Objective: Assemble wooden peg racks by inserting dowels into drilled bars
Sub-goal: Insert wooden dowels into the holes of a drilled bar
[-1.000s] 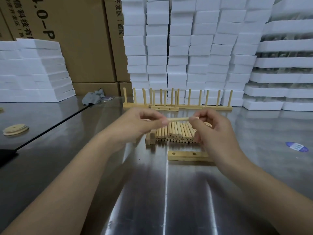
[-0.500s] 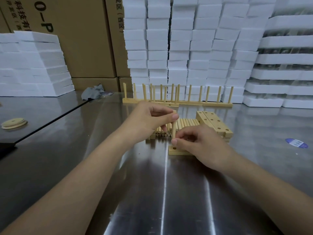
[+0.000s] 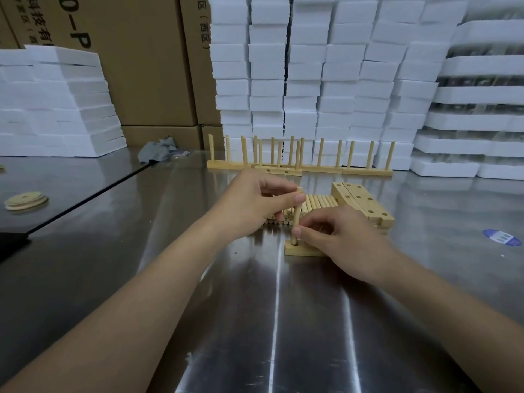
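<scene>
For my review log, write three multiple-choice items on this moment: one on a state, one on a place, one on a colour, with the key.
1. The dowel pinched by the left hand and the right hand is:
A. lying flat
B. upright, with its lower end in the bar's end hole
C. held level in the air

2. The round wooden discs lie:
A. far left on the table
B. on the bar
C. in the right hand

3. The sticker on the table is:
A. red
B. green
C. blue

Key: 1 B, its foot sits in the hole. 2 A, the stack sits alone near the left edge. 3 C, the oval is blue with a pale patch.
</scene>
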A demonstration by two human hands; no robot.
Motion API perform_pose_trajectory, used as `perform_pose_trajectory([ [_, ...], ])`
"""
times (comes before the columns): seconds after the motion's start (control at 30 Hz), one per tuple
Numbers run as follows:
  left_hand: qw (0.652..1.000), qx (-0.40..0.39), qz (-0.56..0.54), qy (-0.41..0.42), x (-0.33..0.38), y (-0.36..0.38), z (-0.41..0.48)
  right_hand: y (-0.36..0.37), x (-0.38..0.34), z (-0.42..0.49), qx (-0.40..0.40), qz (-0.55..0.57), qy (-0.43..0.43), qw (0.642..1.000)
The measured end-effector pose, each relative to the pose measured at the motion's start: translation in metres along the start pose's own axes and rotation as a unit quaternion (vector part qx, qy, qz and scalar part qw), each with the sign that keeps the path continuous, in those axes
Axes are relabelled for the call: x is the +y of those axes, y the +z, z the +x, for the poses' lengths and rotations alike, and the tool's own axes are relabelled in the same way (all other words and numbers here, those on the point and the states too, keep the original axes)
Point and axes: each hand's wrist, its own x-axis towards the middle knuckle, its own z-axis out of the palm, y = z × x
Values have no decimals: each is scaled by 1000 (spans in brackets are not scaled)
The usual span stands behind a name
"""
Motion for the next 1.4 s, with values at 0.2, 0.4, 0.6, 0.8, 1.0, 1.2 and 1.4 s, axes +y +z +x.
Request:
perform_pose_trajectory([
  [0.2,1000,-4,4,-3,1,-1,0,0,0,0,2,10,-20,1000],
  [0.4,999,-30,18,-14,9,-7,-3,0,0,0,1,21,-29,999],
  [0.6,996,-65,50,-40,23,-13,-9,-1,2,-1,-2,5,-30,1000],
  [0.8,994,-62,79,-44,23,-10,-10,-2,1,-1,-5,-11,-32,999],
  [1.0,992,-57,-23,-111,19,9,-9,-1,1,0,-9,-35,-28,999],
  [1.2,975,-23,-142,-171,13,34,-7,0,0,-1,-10,-27,-15,999],
  [1.4,974,-28,-155,-162,7,40,-9,3,-2,-3,-1,-17,1,1000],
])
